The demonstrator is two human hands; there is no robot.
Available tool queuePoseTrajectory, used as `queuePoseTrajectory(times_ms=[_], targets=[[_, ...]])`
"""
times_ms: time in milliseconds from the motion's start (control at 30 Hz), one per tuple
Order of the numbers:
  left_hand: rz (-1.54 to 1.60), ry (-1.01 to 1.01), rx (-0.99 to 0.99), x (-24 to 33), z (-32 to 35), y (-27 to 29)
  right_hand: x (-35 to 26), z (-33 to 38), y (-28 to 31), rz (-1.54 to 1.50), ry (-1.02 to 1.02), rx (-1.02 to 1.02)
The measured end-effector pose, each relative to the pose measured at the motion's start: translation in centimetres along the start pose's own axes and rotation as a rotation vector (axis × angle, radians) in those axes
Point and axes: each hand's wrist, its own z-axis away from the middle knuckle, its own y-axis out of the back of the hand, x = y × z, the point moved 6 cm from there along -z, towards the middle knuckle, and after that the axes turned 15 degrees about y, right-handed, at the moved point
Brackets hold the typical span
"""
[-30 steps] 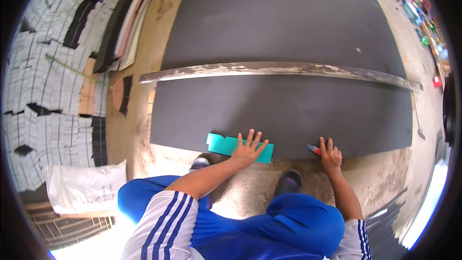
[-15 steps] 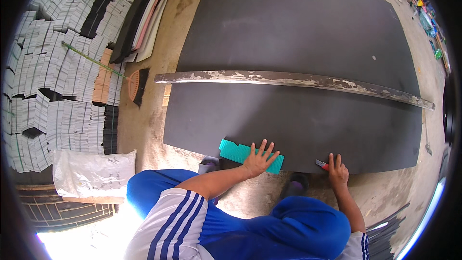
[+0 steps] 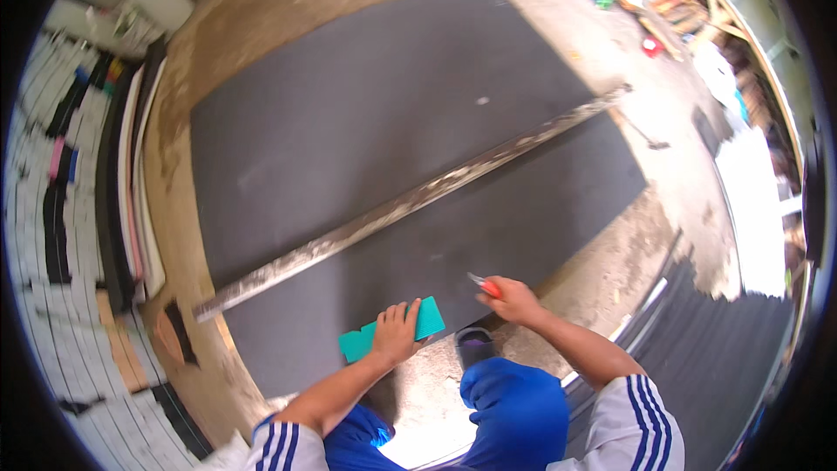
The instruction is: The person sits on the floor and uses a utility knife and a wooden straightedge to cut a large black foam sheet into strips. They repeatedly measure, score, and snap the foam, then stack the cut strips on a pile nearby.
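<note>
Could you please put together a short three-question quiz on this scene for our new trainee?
1. True or false: the left hand rests flat on the teal template.
2. What does the right hand hold?
A. a red-handled knife
B. a paint brush
C. a tape measure
3. What long thing lies slantwise across the dark grey sheet?

Key
1. True: the palm presses on the teal template, at the near edge of the sheet.
2. A: the red-handled knife, its tip over the sheet.
3. A worn, paint-flecked straightedge, running from lower left to upper right.
</note>
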Motion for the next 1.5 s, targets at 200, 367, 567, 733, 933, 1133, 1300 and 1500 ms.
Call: queuePoseTrajectory(times_ms=[200, 367, 567, 733, 933, 1133, 1300, 1500], targets=[[0.096, 0.088, 0.179, 10.4, -1.9, 15.1, -14.7, 1.6, 8.5, -0.706, -0.131, 0.037], [0.138, 0.083, 0.007, 16.9, 2.2, 27.8, -21.1, 8.6, 13.7, -0.954, -0.177, 0.219], [0.169, 0.284, -0.19, 19.7, 9.5, 36.8, -25.6, 20.0, 25.5, -1.051, -0.389, 0.262], [0.348, 0.4, -0.257, 23.5, 12.3, 41.1, -25.2, 25.8, 31.4, -1.04, -0.41, 0.262], [0.417, 0.431, -0.17, 28.9, 10.3, 45.0, -26.1, 29.0, 39.6, -1.005, -0.315, 0.351], [0.418, 0.345, -0.198, 31.9, 5.2, 46.3, -24.8, 32.1, 43.8, -0.889, -0.314, 0.445], [0.471, 0.451, -0.24, 33.7, 2.9, 47.6, -26.2, 34.0, 47.1, -0.883, -0.353, 0.52], [0.976, 0.704, -0.305, 34.2, -0.6, 48.3, -25.4, 34.4, 49.5, -0.881, -0.337, 0.699]])
